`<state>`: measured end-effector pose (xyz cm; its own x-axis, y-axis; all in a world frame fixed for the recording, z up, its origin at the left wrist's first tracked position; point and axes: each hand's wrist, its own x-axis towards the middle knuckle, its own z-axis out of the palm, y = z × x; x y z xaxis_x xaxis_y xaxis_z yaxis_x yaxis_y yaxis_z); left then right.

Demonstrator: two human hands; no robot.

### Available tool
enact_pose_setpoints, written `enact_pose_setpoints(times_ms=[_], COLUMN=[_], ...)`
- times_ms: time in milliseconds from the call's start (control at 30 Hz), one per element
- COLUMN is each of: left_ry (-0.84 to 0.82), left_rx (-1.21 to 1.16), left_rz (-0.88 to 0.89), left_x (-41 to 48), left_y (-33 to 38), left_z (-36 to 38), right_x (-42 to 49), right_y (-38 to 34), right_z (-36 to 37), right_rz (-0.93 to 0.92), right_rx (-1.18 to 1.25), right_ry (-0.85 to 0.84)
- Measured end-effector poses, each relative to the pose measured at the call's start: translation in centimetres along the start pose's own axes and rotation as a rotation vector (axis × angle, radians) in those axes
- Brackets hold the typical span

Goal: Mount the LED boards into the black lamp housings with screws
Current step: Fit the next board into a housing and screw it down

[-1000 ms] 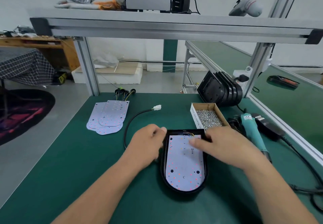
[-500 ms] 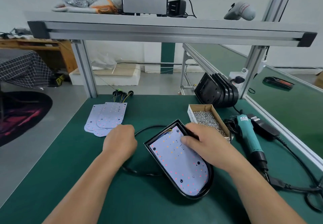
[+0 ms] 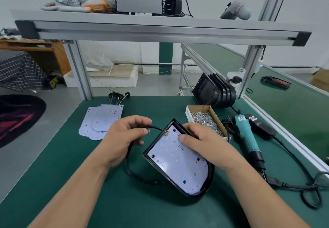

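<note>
On the green bench mat, head view, one black lamp housing sits at the centre of the work area, turned at an angle. A shadow lies under its rounded near end. Whether that end is clear of the mat cannot be told.

1. LED board: seated inside the housing, component side up. Several dark mounting holes show on its face and no bright screw heads are visible in them, so the board is judged placed but not yet fastened.
2. Left hand: fingers and thumb are curled round the black cable, which enters the housing at its far corner and loops down beside its left edge.
3. Right hand: the thumb presses flat on the board and the fingers wrap over the far right wall of the housing, holding board and housing together.
4. Box of screws: just beyond the right hand, open and full.
5. Electric screwdriver: lying on the mat to the right of the box, not in either hand.

Remaining work, as judged: route the cable, pick screws, drive them through the board. Spare LED boards lie fanned at the left, and a stack of empty housings stands at the back right, so further units remain to be assembled.
</note>
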<state>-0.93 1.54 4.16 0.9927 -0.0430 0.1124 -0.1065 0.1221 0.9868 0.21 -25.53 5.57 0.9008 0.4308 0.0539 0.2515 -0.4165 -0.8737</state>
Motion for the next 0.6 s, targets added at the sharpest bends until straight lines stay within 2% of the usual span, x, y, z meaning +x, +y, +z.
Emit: enact_pose_setpoints(times_ms=[133,267,400,600], left_ry=[-0.03,-0.066,-0.084,0.014], left_rx=[-0.179,-0.321,-0.448,-0.122], left_rz=[0.007,-0.006,-0.057,-0.097], left_x=[-0.1,-0.1,-0.1,0.5], left_y=[-0.7,-1.3,-2.3,-3.7], left_z=[0.9,1.7,1.9,2.7], right_x=[-0.5,-1.0,-1.2,-4.7], right_y=[0.2,0.5,0.3,1.8], right_z=[-1.1,-1.9,-3.1,-7.4], right_rz=[0.109,0.103,0.05,-0.048], right_rx=[0.326,0.367,0.298,0.332], right_ry=[-0.035,-0.046,0.08,0.403])
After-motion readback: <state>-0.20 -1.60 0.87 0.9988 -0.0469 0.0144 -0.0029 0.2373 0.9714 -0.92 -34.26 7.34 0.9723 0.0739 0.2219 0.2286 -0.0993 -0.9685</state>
